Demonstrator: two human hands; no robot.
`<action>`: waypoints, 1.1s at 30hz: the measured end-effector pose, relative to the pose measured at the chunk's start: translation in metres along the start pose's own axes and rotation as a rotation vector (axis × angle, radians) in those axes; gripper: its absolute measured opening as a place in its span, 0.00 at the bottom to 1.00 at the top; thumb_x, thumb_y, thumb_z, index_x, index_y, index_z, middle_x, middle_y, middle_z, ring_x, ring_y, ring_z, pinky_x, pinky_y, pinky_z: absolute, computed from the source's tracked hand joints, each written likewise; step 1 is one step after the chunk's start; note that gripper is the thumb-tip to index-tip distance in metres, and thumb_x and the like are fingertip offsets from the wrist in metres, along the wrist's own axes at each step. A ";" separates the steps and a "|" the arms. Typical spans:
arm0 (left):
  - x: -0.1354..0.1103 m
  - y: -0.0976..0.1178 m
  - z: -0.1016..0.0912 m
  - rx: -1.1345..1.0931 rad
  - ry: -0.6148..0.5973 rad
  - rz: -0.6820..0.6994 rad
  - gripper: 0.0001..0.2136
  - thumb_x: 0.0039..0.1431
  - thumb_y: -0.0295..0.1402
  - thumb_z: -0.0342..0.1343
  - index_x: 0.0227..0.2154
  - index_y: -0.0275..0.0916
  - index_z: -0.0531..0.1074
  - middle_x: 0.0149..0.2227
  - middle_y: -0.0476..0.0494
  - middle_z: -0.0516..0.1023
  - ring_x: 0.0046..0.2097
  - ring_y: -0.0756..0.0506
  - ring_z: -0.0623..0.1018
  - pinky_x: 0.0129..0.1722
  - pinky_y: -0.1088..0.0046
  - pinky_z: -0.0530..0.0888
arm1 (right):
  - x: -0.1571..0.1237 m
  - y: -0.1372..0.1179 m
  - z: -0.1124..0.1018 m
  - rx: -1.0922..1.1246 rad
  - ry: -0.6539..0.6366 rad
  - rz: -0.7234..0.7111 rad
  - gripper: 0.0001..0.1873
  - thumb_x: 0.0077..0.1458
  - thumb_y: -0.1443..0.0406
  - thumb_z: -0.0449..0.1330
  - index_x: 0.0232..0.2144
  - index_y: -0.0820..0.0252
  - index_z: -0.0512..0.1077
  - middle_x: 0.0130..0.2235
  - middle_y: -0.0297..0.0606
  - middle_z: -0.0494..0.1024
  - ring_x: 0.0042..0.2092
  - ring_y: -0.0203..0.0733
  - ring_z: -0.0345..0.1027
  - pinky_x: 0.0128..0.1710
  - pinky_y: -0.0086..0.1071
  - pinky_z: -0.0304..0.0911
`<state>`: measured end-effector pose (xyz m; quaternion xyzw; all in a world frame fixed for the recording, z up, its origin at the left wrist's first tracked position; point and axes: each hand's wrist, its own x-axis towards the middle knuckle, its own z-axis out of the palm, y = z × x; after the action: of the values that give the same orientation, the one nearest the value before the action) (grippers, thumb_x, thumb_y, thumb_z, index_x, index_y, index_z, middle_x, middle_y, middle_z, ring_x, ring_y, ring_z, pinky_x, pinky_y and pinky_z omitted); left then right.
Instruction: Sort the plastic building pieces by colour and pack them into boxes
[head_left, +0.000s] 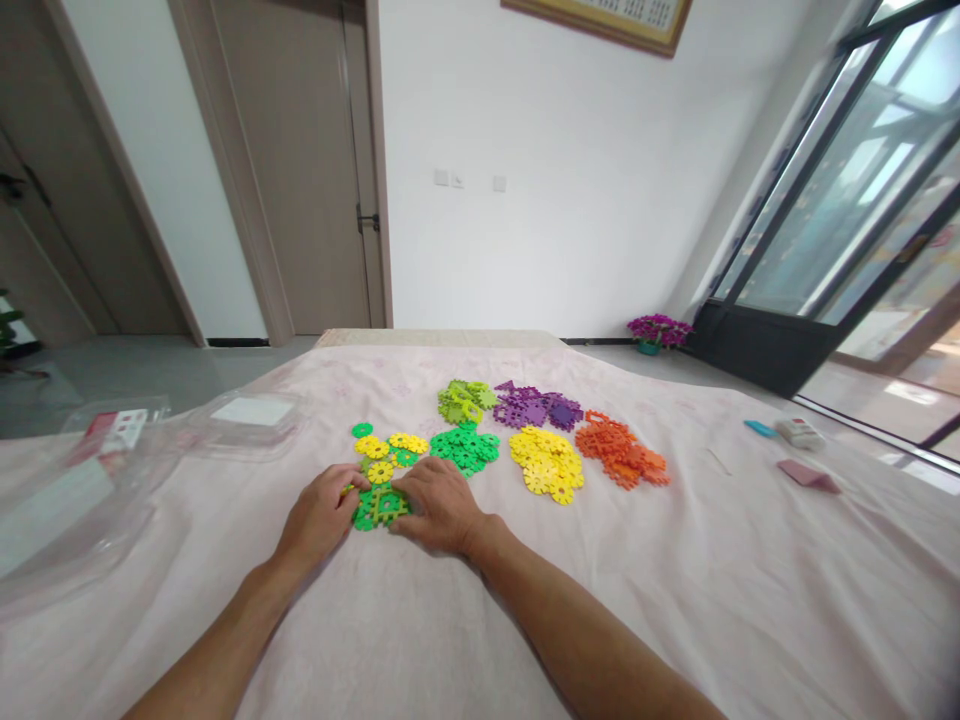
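Both my hands are at a flat cluster of interlocking plastic pieces [387,505], green discs joined with lime-green toothed parts. My left hand [322,507] grips its left side with the fingers bent. On the right side my right hand [439,503] has its thumb and fingers closed about the edge; the fingertips are partly hidden. Just beyond the hands lie yellow notched discs [373,447] and a few green ones, some touching one another. A single green disc [362,430] lies apart at the far left of them.
Sorted piles lie beyond: green discs [466,452], lime pieces [459,402], purple pieces [534,406], yellow discs [546,462] and orange pieces [619,450]. Clear plastic packaging [82,510] sits on the left. A white box [800,433] and pink item [808,475] are at the right.
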<state>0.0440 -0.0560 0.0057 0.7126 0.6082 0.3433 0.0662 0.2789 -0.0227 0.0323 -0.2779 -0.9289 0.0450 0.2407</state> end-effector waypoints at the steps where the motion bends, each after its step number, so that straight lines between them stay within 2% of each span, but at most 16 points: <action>1: 0.000 0.001 0.000 -0.001 0.001 0.007 0.12 0.57 0.30 0.47 0.35 0.43 0.76 0.49 0.43 0.76 0.51 0.43 0.76 0.55 0.64 0.70 | 0.000 0.000 0.000 0.004 0.003 0.004 0.29 0.50 0.47 0.66 0.50 0.54 0.72 0.44 0.39 0.78 0.49 0.49 0.65 0.49 0.41 0.57; 7: 0.000 0.006 -0.003 0.027 0.009 0.040 0.10 0.57 0.32 0.49 0.35 0.42 0.76 0.49 0.43 0.77 0.51 0.42 0.76 0.55 0.63 0.70 | -0.001 0.004 0.002 0.063 0.066 0.014 0.33 0.49 0.50 0.68 0.53 0.60 0.71 0.47 0.44 0.77 0.49 0.49 0.67 0.50 0.41 0.60; 11: 0.000 0.007 -0.003 0.031 0.006 0.043 0.10 0.58 0.34 0.50 0.35 0.43 0.77 0.49 0.43 0.78 0.51 0.42 0.76 0.55 0.63 0.70 | -0.005 0.006 0.003 0.122 0.134 0.089 0.30 0.50 0.52 0.68 0.53 0.57 0.71 0.49 0.44 0.76 0.50 0.48 0.68 0.53 0.41 0.61; 15: 0.000 0.008 -0.003 0.030 0.027 0.037 0.09 0.58 0.35 0.51 0.35 0.43 0.77 0.48 0.42 0.78 0.51 0.41 0.75 0.56 0.62 0.70 | -0.003 0.017 0.006 0.176 0.211 0.181 0.27 0.48 0.59 0.68 0.52 0.55 0.72 0.50 0.42 0.75 0.52 0.48 0.68 0.54 0.40 0.63; 17: 0.000 0.007 -0.003 0.032 0.034 0.029 0.10 0.58 0.35 0.51 0.35 0.43 0.77 0.48 0.42 0.78 0.51 0.41 0.75 0.55 0.61 0.70 | 0.003 0.030 0.009 0.248 0.325 0.288 0.27 0.49 0.63 0.66 0.53 0.56 0.72 0.51 0.44 0.74 0.50 0.46 0.69 0.51 0.40 0.66; 19: 0.000 0.005 -0.002 0.034 0.040 0.024 0.10 0.59 0.34 0.51 0.36 0.43 0.77 0.48 0.42 0.78 0.52 0.41 0.75 0.55 0.61 0.70 | 0.012 0.044 0.011 0.328 0.468 0.457 0.30 0.51 0.64 0.64 0.57 0.58 0.68 0.54 0.48 0.71 0.47 0.46 0.70 0.46 0.40 0.70; 21: 0.000 0.002 -0.001 0.032 0.053 0.022 0.10 0.59 0.34 0.50 0.35 0.42 0.77 0.48 0.42 0.78 0.52 0.41 0.76 0.55 0.61 0.70 | 0.018 0.057 0.013 0.360 0.568 0.592 0.35 0.52 0.66 0.62 0.62 0.60 0.62 0.58 0.52 0.67 0.50 0.48 0.70 0.46 0.41 0.71; 22: 0.001 0.001 0.000 0.029 0.059 0.021 0.10 0.59 0.34 0.50 0.35 0.42 0.77 0.48 0.42 0.78 0.52 0.41 0.76 0.55 0.62 0.70 | 0.019 0.061 0.014 0.343 0.584 0.614 0.36 0.52 0.67 0.61 0.63 0.61 0.60 0.61 0.53 0.64 0.53 0.50 0.68 0.49 0.43 0.69; 24: 0.001 -0.001 0.001 0.023 0.073 0.018 0.10 0.59 0.34 0.50 0.36 0.42 0.77 0.48 0.42 0.78 0.52 0.41 0.76 0.55 0.62 0.70 | 0.017 0.063 0.014 0.258 0.565 0.582 0.35 0.52 0.70 0.59 0.63 0.62 0.60 0.64 0.53 0.61 0.62 0.52 0.60 0.57 0.45 0.63; 26: 0.000 -0.002 0.002 0.019 0.078 0.017 0.10 0.59 0.33 0.50 0.36 0.42 0.77 0.49 0.42 0.78 0.52 0.41 0.76 0.56 0.62 0.70 | 0.011 0.060 0.013 0.157 0.508 0.517 0.31 0.52 0.72 0.57 0.60 0.62 0.65 0.63 0.50 0.63 0.64 0.50 0.55 0.62 0.45 0.56; 30: 0.000 -0.001 0.001 0.014 0.067 0.012 0.11 0.60 0.33 0.48 0.36 0.42 0.77 0.49 0.41 0.78 0.52 0.42 0.75 0.55 0.62 0.70 | 0.002 0.050 0.002 0.021 0.399 0.471 0.22 0.56 0.70 0.57 0.54 0.58 0.72 0.57 0.44 0.72 0.60 0.47 0.61 0.63 0.44 0.53; 33: 0.000 0.000 0.001 0.004 0.059 0.011 0.11 0.60 0.33 0.49 0.36 0.42 0.77 0.48 0.41 0.78 0.52 0.42 0.75 0.55 0.61 0.69 | 0.000 0.047 -0.006 -0.087 0.332 0.535 0.21 0.59 0.62 0.59 0.55 0.57 0.71 0.59 0.45 0.71 0.61 0.51 0.58 0.63 0.47 0.49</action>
<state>0.0442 -0.0558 0.0051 0.7057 0.6068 0.3631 0.0450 0.3052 0.0165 0.0274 -0.5259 -0.7720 0.0208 0.3564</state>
